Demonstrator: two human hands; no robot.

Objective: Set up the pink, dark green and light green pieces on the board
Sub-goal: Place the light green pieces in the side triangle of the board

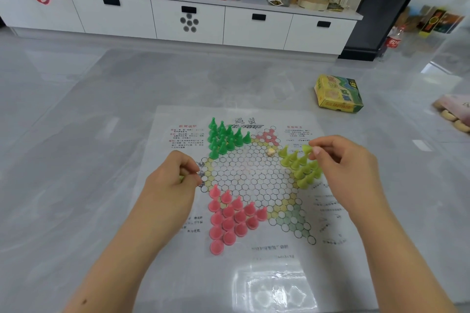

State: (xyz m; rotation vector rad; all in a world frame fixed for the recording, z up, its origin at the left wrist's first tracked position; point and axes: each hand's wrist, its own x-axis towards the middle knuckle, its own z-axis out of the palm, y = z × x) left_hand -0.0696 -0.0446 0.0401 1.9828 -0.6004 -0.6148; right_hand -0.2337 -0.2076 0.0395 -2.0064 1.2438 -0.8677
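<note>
1. The board point(254, 256), a thin printed sheet with a star of circles, lies flat on the grey floor point(76, 134).
2. The dark green pieces point(225, 138) stand packed in the star's upper-left point.
3. The pink pieces point(232, 218) fill the lower-left point, upright and touching one another.
4. The light green pieces point(301, 166) crowd the right point; a small pale die point(271, 152) sits just left of them, on the central field.
5. The right hand point(340, 160) pinches one light green piece point(307, 149) between thumb and fingertips, above the far end of that group.
6. The left hand point(173, 175) is curled closed at the board's left point; a sliver of light green shows by the fingers, but what it grasps cannot be told.
7. A yellow-green box point(338, 94) lies tilted on the floor beyond the board's far right corner, well apart; its contents are not visible.
8. The centre circles, the lower-right point and the floor around the sheet are open.
9. A white cabinet point(178, 18) runs along the far wall.
</note>
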